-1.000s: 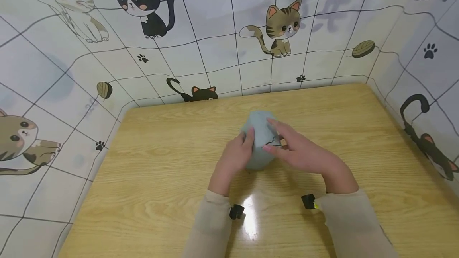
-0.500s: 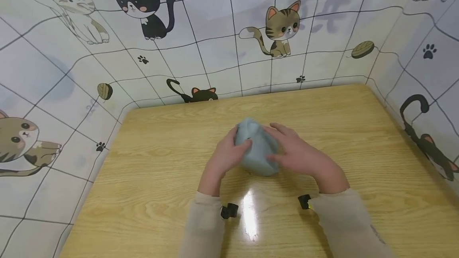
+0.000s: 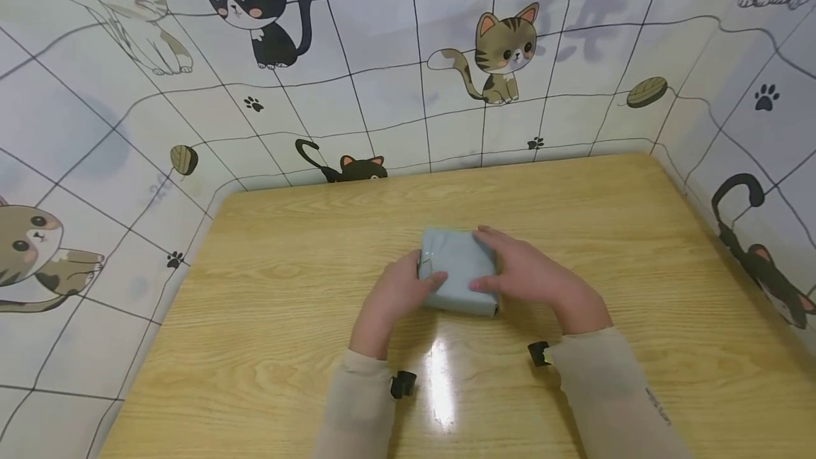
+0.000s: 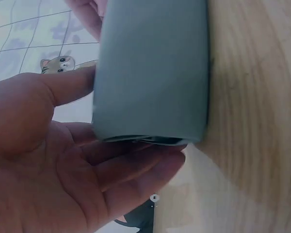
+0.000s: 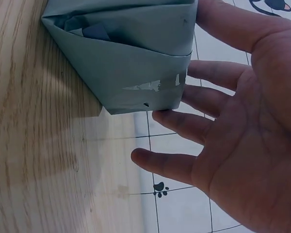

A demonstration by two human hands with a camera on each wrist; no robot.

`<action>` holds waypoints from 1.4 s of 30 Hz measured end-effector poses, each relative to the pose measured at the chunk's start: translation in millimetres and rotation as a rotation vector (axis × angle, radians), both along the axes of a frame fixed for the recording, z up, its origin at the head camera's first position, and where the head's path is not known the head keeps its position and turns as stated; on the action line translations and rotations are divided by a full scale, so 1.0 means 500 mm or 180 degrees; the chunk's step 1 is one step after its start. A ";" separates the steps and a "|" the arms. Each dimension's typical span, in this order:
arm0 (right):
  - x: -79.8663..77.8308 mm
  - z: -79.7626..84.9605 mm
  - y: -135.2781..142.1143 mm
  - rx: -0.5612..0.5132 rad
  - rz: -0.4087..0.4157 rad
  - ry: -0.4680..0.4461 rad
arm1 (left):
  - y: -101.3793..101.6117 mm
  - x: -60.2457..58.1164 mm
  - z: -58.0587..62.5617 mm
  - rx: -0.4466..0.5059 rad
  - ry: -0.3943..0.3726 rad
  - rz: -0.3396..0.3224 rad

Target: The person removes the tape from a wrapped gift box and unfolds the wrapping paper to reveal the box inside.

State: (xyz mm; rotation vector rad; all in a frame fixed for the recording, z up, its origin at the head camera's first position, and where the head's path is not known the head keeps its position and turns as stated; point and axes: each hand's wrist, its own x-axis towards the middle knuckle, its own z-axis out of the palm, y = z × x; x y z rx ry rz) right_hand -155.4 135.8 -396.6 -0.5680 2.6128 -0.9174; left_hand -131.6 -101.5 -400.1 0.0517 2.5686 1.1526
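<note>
A blue-grey wrapped parcel (image 3: 459, 268), box-shaped and smooth, is between both hands over the middle of the wooden table. My left hand (image 3: 397, 295) holds its left end, thumb on the top face and fingers behind that end. At the right end, my right hand (image 3: 532, 271) holds it with the thumb on the near part of the top and the fingers toward the far corner. In the right wrist view, the parcel's end (image 5: 136, 68) shows a folded flap with a dark gap and torn whitish patches. In the left wrist view, the other end has a loose folded edge.
The wooden table (image 3: 268, 346) has a glare patch in front of the parcel. A white cloth wall (image 3: 382, 41) with cat drawings and grid lines surrounds its back and sides. Small black wrist devices (image 3: 403, 384) sit at both cuffs.
The parcel has been turned in the hands; its broad flat face is now up and its lower edge faces me. Both hands have shifted to its opposite ends, slightly to the left.
</note>
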 end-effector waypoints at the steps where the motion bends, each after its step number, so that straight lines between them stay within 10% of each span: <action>1: -0.001 0.000 0.000 -0.0008 0.0000 -0.0013 | 0.001 0.001 0.000 -0.0025 -0.0009 -0.0003; 16: 0.010 0.016 0.002 0.0221 -0.0125 -0.0071 | 0.012 0.009 0.004 -0.0660 0.0048 0.0319; 25: 0.034 0.047 -0.002 0.0665 -0.0312 -0.0195 | 0.013 0.011 0.012 0.0140 0.0121 0.0547; 42: 0.029 0.025 -0.022 0.0475 -0.0189 -0.0087 | 0.054 0.024 0.009 -0.0451 0.0224 -0.0054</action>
